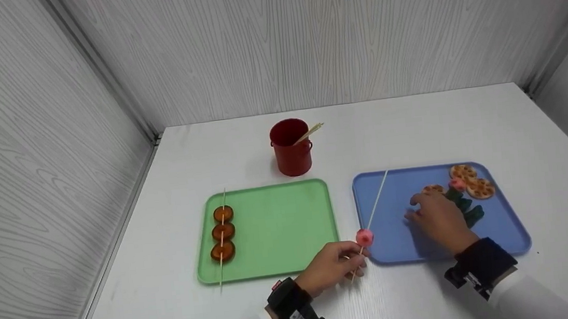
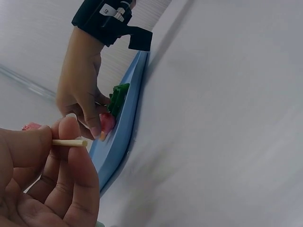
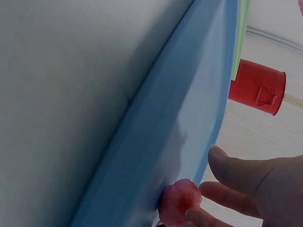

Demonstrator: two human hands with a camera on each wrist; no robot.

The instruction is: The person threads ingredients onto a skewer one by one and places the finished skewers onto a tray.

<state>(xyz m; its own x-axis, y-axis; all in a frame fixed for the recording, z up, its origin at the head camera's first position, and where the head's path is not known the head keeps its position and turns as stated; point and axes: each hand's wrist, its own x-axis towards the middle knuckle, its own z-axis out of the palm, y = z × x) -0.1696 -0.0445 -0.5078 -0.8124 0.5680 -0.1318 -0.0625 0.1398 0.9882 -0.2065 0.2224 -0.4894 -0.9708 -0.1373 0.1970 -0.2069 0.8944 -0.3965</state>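
In the head view my left hand (image 1: pixel 331 267) pinches the lower part of a thin wooden skewer (image 1: pixel 379 197), which slants up over the left edge of the blue tray (image 1: pixel 392 256). One pink round food piece (image 1: pixel 365 237) is threaded on it, just above the fingers. My right hand (image 1: pixel 441 220) reaches down into the blue tray, thumb and fingers apart. In the right wrist view its fingertips are right at another pink piece (image 3: pixel 179 203), with the thumb (image 3: pixel 220 161) away from it. Dark green leafy pieces (image 1: pixel 474 215) lie beside that hand, partly hidden.
Tan round slices with holes (image 1: pixel 480 188) and a pink piece (image 1: pixel 457 184) lie in the blue tray's far right. A green tray (image 1: pixel 280 227) at left bears a skewer with three brown round pieces (image 1: pixel 223 232). Behind stands a red bucket (image 1: pixel 293 158) with skewers (image 1: pixel 310 132).
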